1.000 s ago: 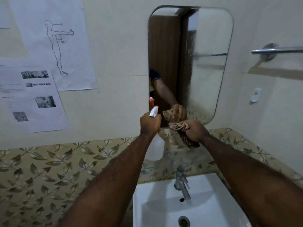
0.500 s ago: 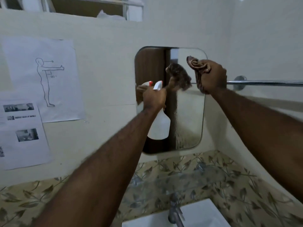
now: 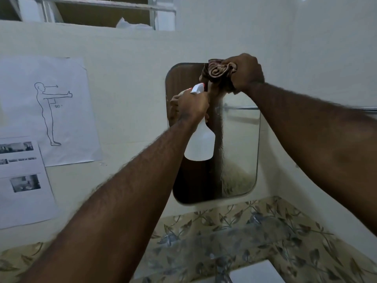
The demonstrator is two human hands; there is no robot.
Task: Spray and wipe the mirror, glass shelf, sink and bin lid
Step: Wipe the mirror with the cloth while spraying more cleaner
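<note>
Against the top edge of the wall mirror [image 3: 238, 152], the right hand [image 3: 245, 73] gripped a bunched brown cloth [image 3: 218, 73], the left hand [image 3: 192, 105] clasped a white spray bottle [image 3: 201, 144], and firm overlapping downward strokes seemed best.

Two printed sheets [image 3: 43, 111] hang on the wall above leaf-patterned tiles [image 3: 255, 231].

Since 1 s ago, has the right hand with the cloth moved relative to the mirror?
Yes. The right hand and cloth went from the mirror's bottom edge up to its top edge.
</note>
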